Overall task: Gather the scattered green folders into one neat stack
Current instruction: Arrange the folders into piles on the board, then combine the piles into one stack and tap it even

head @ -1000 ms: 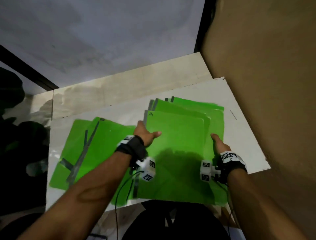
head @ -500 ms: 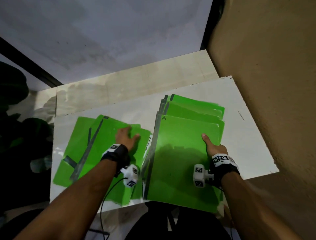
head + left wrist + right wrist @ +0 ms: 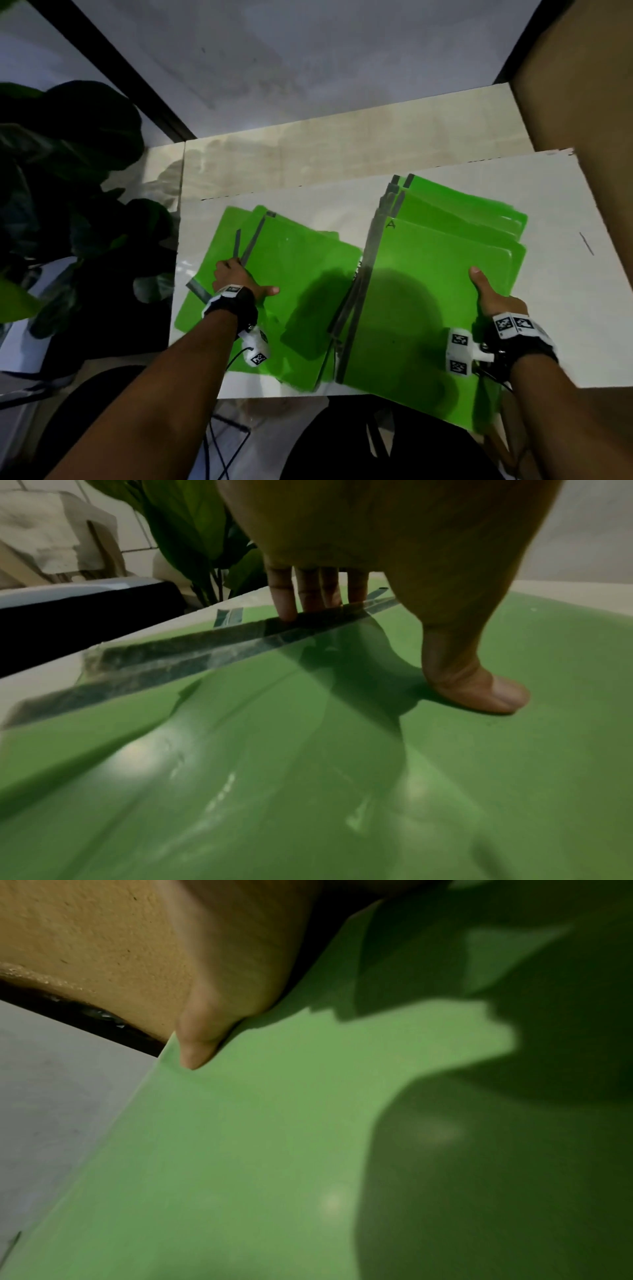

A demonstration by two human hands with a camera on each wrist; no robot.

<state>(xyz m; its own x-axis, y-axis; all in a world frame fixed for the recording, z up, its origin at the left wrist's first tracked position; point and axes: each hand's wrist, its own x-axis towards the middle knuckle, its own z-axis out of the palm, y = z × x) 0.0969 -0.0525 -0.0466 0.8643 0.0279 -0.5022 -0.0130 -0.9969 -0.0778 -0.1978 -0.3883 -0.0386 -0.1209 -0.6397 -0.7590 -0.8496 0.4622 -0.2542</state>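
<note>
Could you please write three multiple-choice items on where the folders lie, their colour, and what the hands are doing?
1. Where does the folder marked A lie?
a) on the right pile
b) on the left pile
c) on the floor

2. What colour are the folders' spine strips?
a) red
b) dark grey
c) yellow

3. What is the left hand doing?
a) hanging idle
b) lifting a folder high
c) touching the left pile

Answers:
1 a: the right hand grips that pile's edge.
2 b: grey strips show beside the fingers.
3 c: fingertips meet a strip.
</note>
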